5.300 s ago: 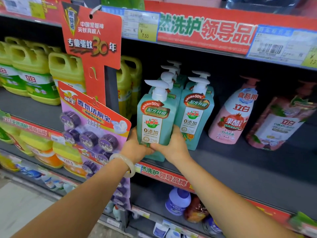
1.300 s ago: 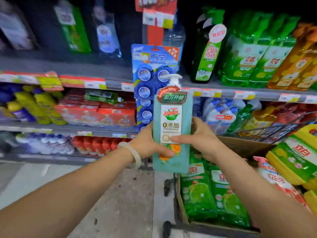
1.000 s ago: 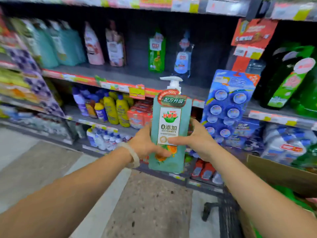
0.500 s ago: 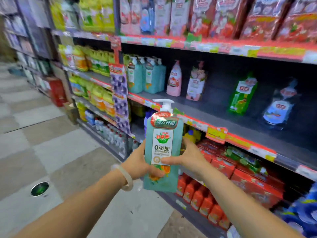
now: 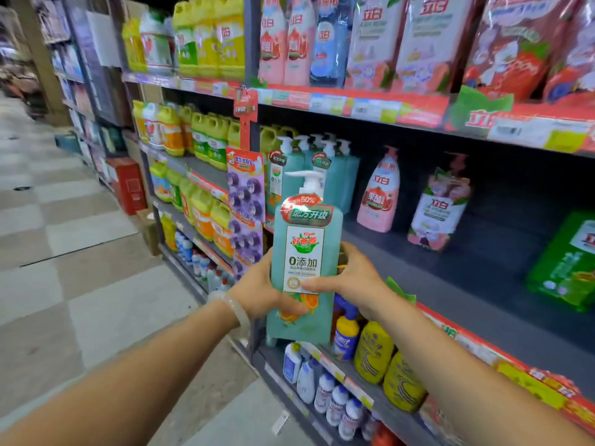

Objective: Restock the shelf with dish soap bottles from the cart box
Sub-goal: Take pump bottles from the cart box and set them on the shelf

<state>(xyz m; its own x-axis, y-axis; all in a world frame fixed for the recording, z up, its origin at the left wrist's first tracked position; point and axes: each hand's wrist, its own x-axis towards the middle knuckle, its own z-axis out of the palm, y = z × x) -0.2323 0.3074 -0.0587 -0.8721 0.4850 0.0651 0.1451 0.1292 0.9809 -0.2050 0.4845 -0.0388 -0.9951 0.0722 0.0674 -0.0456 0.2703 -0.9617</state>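
Note:
I hold a teal dish soap bottle with a white pump upright in front of me, in both hands. My left hand grips its lower left side, thumb across the front. My right hand grips the right side, thumb on the label. Behind it, on the dark middle shelf, stand several matching teal pump bottles. The cart and its box are out of view.
Pink refill pouches and a green pouch sit further right on that shelf. Yellow jugs fill the shelves to the left. A purple hanging strip dangles beside the teal bottles. Tiled aisle floor lies left.
I have turned from the cart to the shelf, carrying the teal bottle in both hands. The row of matching bottles is now closer and directly behind it.

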